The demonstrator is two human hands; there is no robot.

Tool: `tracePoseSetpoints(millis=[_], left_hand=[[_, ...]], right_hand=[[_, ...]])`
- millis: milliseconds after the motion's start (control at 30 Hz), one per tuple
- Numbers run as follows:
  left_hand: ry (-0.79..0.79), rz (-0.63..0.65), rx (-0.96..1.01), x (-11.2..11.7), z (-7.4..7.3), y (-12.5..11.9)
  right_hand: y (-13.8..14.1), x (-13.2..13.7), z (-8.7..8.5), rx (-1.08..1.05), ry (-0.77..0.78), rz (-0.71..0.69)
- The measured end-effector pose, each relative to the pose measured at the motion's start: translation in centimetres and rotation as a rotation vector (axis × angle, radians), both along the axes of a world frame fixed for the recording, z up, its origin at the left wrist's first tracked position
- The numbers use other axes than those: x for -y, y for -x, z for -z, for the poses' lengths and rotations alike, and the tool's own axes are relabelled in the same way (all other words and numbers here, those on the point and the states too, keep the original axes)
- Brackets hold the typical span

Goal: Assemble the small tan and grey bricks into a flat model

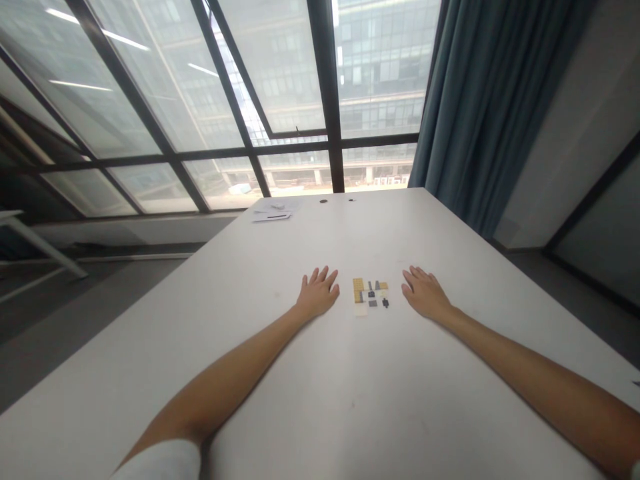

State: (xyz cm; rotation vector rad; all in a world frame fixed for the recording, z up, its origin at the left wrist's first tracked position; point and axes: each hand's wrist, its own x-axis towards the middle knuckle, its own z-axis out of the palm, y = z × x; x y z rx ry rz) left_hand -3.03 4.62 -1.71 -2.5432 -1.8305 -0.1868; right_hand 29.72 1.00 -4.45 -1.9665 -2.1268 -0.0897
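Note:
Palm down on the white table (300, 373), my left hand (319, 292) has its fingers spread and holds nothing. My right hand (425, 292) lies flat on the other side, fingers stretched out, also holding nothing. Between them sits a small group of building-brick pieces, apart from both hands. A tan plate piece (358, 285) is at the group's left, nearest my left hand. Another tan piece (383, 286) is at its upper right. Dark grey pieces (373, 303) and a black piece (385, 303) lie among them, with a pale piece (361, 311) at the lower left.
Papers (273, 212) with a dark pen-like item lie at the table's far left. A small round dark object (323, 201) and a tiny black item (351, 200) are near the far edge. Beyond stand windows (290, 73) and a blue curtain (480, 113).

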Motion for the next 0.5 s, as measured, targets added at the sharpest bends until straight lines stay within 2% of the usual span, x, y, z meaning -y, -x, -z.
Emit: tracePoseSetpoints(millis=[500], left_hand=[[-0.009,-0.003,-0.007,0.06,-0.15,0.03]], right_hand=[[0.29,0.21,-0.41,-0.006,0.003,0.004]])
